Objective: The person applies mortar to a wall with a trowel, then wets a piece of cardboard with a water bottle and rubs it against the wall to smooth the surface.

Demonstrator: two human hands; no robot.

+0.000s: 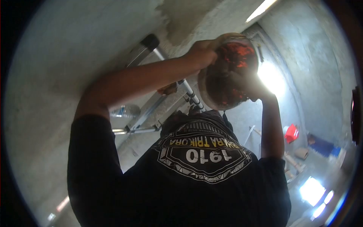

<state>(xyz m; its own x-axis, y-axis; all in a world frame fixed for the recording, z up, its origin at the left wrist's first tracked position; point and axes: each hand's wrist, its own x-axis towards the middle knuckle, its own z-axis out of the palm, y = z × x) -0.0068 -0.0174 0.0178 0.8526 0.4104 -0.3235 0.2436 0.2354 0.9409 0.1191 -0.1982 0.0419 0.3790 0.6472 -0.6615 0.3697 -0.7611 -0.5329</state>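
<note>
A round, bowl-like container (241, 49) with a pale rim and a dark, worn orange-red inside is raised in front of my chest, tilted on its side. My left hand (205, 55) grips its rim on the upper left, fingers closed round the edge. My right hand (252, 84) comes in from the right and overlaps the container's dark inside. Glare and shadow blur its fingers, so I cannot tell whether they hold anything.
Behind my left arm stands a metal ladder (188, 90) with a black end cap. A clear plastic bottle (131, 111) shows beside it. Rough grey plastered wall (56, 56) fills the left. On the floor at right lie a red object (291, 133) and a blue piece (320, 145).
</note>
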